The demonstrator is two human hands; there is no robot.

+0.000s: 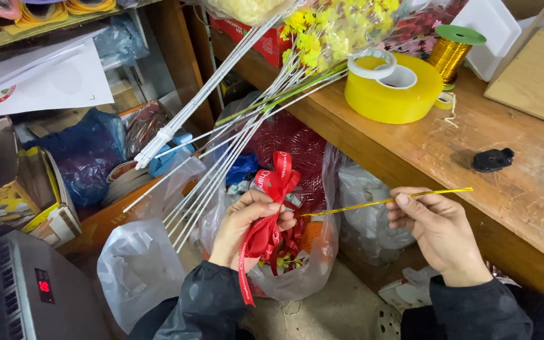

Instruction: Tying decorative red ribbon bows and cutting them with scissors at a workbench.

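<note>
Your left hand is curled around a bunch of red ribbon, fingers pressed onto its folded loops; one loop stands up above your knuckles and a long tail hangs down past your dark sleeve. Your right hand pinches a thin gold strip between thumb and forefinger near its right end. The strip runs left, almost level, to the ribbon bunch, where its other end meets your left fingertips.

Both hands sit in front of the wooden workbench, just off its near edge. Below them a clear plastic bag holds more red and mixed bits, and a white plastic bag lies to the left of it on the floor.

On the bench, far from your hands, stands a big yellow roll of tape with a smaller white roll resting on top. Just right of it is a gold ribbon spool with a green cap. A small black object lies alone on the bench, nearer to your right hand.

Yellow artificial flowers lie across the bench's left end, and their long white stems fan down and left past the ribbon.
</note>
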